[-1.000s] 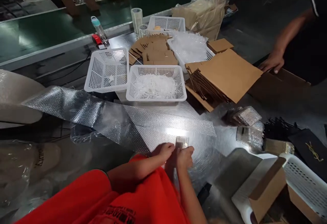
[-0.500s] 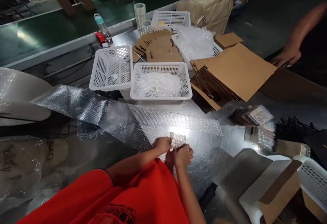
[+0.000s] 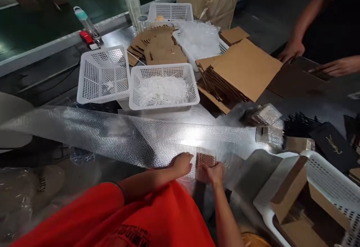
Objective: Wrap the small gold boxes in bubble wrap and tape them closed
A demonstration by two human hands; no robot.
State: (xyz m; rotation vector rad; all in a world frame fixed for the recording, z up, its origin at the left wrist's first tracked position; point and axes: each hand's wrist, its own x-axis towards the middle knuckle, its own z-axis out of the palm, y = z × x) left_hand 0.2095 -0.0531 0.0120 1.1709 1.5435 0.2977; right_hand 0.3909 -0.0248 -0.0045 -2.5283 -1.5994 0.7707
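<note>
My right hand [image 3: 215,173] is closed around a small brown box wrapped in bubble wrap [image 3: 206,161], low in the middle of the view. My left hand [image 3: 182,163] rests with curled fingers on the long bubble wrap sheet [image 3: 112,134], just left of the box. The sheet runs from a roll [image 3: 12,121] at the left edge across the shiny table to my hands. Several small wrapped boxes [image 3: 267,125] lie to the right of my hands.
Two white baskets [image 3: 102,74] stand behind the sheet, one with white strings [image 3: 163,89]. Flat cardboard blanks [image 3: 242,70] are stacked at right. Another person's hands [image 3: 291,50] rest on a dark board. A white basket with brown boxes [image 3: 323,190] sits at lower right.
The bubble wrap sheet has been pulled further right and now lies flatter across the table. My right hand has moved right with the wrapped box. The other person now has both hands down.
</note>
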